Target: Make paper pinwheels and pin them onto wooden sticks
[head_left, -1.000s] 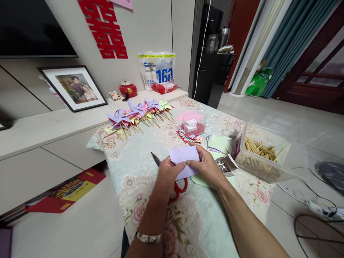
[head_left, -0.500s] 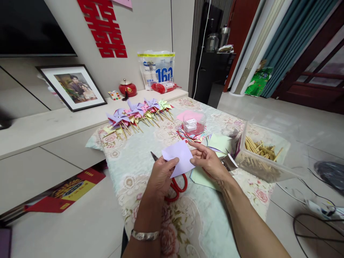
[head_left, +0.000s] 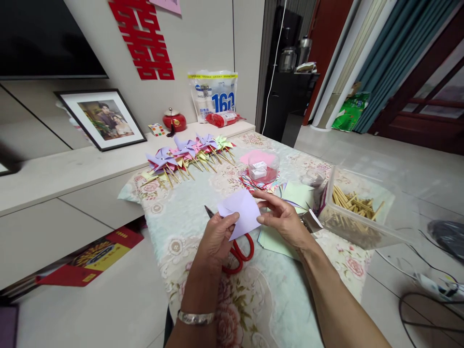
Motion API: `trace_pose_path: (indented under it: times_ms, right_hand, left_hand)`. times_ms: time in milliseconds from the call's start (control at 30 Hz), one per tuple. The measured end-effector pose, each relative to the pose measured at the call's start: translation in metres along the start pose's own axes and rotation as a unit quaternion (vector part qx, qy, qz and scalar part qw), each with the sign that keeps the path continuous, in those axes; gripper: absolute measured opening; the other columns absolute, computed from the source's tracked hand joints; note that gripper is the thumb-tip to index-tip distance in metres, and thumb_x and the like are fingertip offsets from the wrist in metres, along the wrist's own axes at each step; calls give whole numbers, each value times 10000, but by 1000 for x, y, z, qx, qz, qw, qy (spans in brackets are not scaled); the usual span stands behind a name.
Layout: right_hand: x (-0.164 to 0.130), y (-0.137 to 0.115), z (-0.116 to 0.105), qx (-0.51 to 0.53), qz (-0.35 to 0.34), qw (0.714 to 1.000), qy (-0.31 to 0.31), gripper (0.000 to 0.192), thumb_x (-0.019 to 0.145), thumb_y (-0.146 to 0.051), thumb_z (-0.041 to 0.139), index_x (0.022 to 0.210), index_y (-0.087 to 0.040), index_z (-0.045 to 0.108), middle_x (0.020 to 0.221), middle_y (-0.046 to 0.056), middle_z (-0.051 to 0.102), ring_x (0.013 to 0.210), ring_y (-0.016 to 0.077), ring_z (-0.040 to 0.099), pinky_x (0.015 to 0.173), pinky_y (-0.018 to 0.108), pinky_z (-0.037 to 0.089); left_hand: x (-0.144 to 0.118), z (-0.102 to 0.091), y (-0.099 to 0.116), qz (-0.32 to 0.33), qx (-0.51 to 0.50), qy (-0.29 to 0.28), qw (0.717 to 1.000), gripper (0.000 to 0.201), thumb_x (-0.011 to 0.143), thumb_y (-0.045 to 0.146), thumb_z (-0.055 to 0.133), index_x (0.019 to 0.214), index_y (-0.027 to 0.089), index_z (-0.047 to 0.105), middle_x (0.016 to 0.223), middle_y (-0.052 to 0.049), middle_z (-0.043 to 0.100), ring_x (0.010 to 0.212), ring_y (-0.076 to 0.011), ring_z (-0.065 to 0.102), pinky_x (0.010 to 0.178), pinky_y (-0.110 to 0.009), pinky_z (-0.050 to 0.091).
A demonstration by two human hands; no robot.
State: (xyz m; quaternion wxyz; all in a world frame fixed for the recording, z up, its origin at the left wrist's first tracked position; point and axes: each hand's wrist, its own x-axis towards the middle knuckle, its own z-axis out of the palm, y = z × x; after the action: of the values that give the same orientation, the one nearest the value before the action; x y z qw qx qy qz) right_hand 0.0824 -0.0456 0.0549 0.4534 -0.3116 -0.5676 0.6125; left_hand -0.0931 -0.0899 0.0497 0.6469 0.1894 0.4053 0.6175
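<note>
A square sheet of lilac paper (head_left: pixel 245 212) is held up between my two hands over the table. My left hand (head_left: pixel 218 235) pinches its left side with the thumb on top. At the right edge, my right hand (head_left: pixel 281 217) has its thumb and fingers on the paper, with the index finger stretched along the top corner. Scissors with red handles (head_left: pixel 239 256) lie beneath, their dark blades partly hidden by my left hand and the paper. Right of them rests a stack of pale green paper (head_left: pixel 277 241), partly under my right hand.
Paper pinwheels on sticks (head_left: pixel 184 154) lie at the table's far left. A round clear container (head_left: pixel 264 166) stands on patterned paper beyond my hands. On the right is a clear plastic box (head_left: pixel 328 212) with many short sticks. The floral tablecloth (head_left: pixel 290 299) covers the table.
The lilac paper stays in both hands and is turned very slightly. My right fingers have shifted a little at its edge. The view has moved slightly.
</note>
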Motion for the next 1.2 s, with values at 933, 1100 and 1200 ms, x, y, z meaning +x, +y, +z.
trace_pose_path:
  times_ms: [933,1100,1200]
  right_hand:
    - [-3,-3,-2,-166,-49,980,-100,137,835,-362,769,953,-304,807,1526,25,449,1441,275,356,1185,437,229]
    - [-3,-8,5,-189,-55,976,-95,117,864,-347,724,826,-247,770,1293,55,589,1242,270,520,1067,409,352]
    - [-3,-7,7,-215,-57,971,-91,145,869,-328,692,776,-221,723,1035,51,621,1034,250,567,925,384,416]
  left_hand:
    - [2,2,-7,60,57,65,994,456,556,194,862,983,121,720,914,-84,793,834,-255,732,796,-356,551]
    - [1,5,-10,71,73,61,993,388,582,181,841,951,138,729,880,-63,791,806,-229,726,780,-333,550]
    - [1,7,-12,77,82,61,992,370,581,178,841,930,139,725,860,-57,787,788,-215,722,775,-320,550]
